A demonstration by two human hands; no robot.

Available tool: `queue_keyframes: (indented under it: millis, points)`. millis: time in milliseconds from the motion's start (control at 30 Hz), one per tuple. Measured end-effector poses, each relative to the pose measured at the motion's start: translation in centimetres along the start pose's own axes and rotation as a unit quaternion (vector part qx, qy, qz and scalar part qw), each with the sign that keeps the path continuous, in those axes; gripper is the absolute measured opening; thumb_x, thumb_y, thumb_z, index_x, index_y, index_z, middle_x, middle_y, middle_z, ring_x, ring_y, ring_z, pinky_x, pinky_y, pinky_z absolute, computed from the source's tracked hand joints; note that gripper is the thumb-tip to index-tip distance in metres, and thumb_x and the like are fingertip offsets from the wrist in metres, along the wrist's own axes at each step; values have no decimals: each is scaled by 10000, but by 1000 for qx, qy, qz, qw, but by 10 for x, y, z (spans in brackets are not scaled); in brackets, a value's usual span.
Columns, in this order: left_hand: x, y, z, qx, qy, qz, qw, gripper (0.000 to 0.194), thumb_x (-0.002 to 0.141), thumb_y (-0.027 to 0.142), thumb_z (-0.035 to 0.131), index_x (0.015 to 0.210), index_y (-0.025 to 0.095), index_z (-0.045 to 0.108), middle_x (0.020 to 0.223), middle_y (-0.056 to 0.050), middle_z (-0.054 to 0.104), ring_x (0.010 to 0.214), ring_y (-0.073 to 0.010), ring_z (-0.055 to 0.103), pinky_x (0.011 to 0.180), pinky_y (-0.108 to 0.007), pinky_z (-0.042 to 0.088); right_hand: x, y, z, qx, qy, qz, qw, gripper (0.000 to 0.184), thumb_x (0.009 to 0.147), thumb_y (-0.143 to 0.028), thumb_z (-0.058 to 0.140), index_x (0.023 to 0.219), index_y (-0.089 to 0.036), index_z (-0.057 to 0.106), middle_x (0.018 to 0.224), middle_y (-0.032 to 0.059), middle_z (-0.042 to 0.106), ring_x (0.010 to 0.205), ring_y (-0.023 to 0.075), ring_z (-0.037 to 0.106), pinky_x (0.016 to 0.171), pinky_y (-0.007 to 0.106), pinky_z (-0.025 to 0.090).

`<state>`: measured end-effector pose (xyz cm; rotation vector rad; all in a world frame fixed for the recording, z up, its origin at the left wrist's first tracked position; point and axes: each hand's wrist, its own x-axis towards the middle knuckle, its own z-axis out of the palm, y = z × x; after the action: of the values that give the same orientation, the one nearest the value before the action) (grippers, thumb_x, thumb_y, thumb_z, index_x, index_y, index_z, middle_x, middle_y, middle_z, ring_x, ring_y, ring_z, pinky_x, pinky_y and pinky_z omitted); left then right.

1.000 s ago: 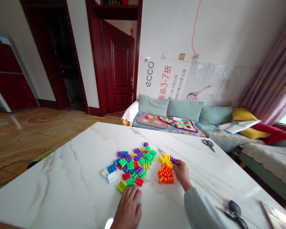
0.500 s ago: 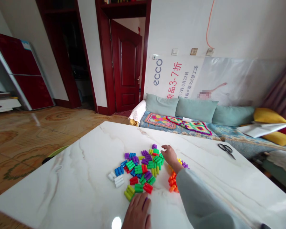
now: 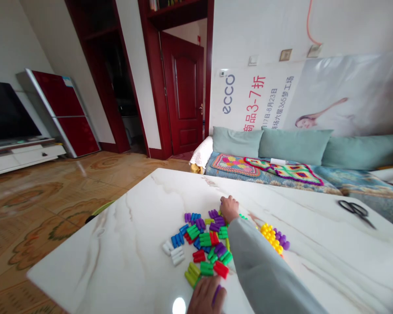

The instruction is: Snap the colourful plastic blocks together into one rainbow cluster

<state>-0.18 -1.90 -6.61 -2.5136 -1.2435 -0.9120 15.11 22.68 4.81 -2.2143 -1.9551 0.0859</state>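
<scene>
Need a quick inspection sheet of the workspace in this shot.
surface: white marble-look tabletop, veined.
things: loose multicoloured plastic blocks; joined yellow-and-purple cluster to their right.
hands: right hand at the pile's far edge, grey sleeve over the pile; left hand at near edge, purple block against it.
clutter: black-handled scissors on the table.
cables: orange cord on the wall.
surroundings: sofa beyond the table; television far left.

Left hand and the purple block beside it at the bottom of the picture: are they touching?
Touching: the head view shows the purple block lying against the fingers of the left hand.
</scene>
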Motion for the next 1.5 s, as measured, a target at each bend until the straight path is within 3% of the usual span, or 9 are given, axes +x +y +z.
queue_keyframes:
  millis: [200,367,567,667,867,1033,1133,1333,1500]
  points:
    - [19,15,-47,-85,-97,-51,990,391,749,193,559,1138,228,536,1279,-45,571,1158,-235,525,1050,-402,412,-33,9,-34,20,9,-48,999,327,824,-248,515,1128,-236,635,1081,112,592,983,230,584,796,306,393]
    - [20,23,-64,-114,-119,-82,983,438,775,144,509,1204,227,510,1327,-40,527,1227,-236,458,1094,-442,349,-95,35,-59,55,-10,-132,990,284,775,-256,573,1044,-229,660,992,58,614,900,177,591,781,251,402]
    - [21,24,-65,-120,-128,-94,980,412,791,164,511,1199,224,525,1330,-41,523,1242,-249,439,1100,-454,327,-182,56,-49,86,-32,-220,971,224,800,-211,506,965,-242,655,1002,68,606,943,207,569,831,312,432]
    - [23,24,-66,-124,-131,-95,979,415,783,167,519,1194,226,529,1336,-38,519,1246,-246,432,1107,-445,313,-197,57,-42,43,-77,-235,968,253,789,-263,548,1020,-269,652,1104,72,584,1011,237,548,862,354,426]
    - [21,23,-64,-117,-132,-91,980,455,769,159,526,1217,239,506,1328,-27,519,1240,-221,432,1120,-414,302,-136,34,-45,95,-26,-228,969,285,830,-292,552,1093,-217,631,1135,78,586,1066,203,542,907,287,407]
    - [19,21,-57,-117,-139,-89,979,465,759,162,534,1216,234,494,1344,-38,504,1233,-224,436,1118,-413,310,-79,8,-36,53,-107,-202,972,742,708,-477,689,1360,-204,465,1242,128,547,1114,260,530,902,340,406]
    - [19,19,-54,-128,-141,-94,977,433,758,188,549,1187,230,506,1315,-43,520,1203,-231,453,1107,-413,327,-63,-2,-30,-7,-152,-192,970,877,627,-533,722,1400,-251,418,1305,136,505,1171,312,485,885,380,404]
    - [21,19,-56,-140,-146,-91,975,422,756,196,541,1176,233,508,1304,-47,515,1184,-247,456,1094,-434,336,-41,-11,-31,-32,-209,-183,960,754,608,-422,732,1321,-322,509,1263,72,561,1078,254,570,803,317,434]
    - [20,18,-53,-138,-148,-87,975,421,752,190,536,1170,226,512,1314,-59,509,1182,-259,460,1088,-444,340,-41,-18,-30,-61,-206,-172,961,700,626,-293,687,1305,-299,518,1228,101,582,1058,275,588,794,346,438]
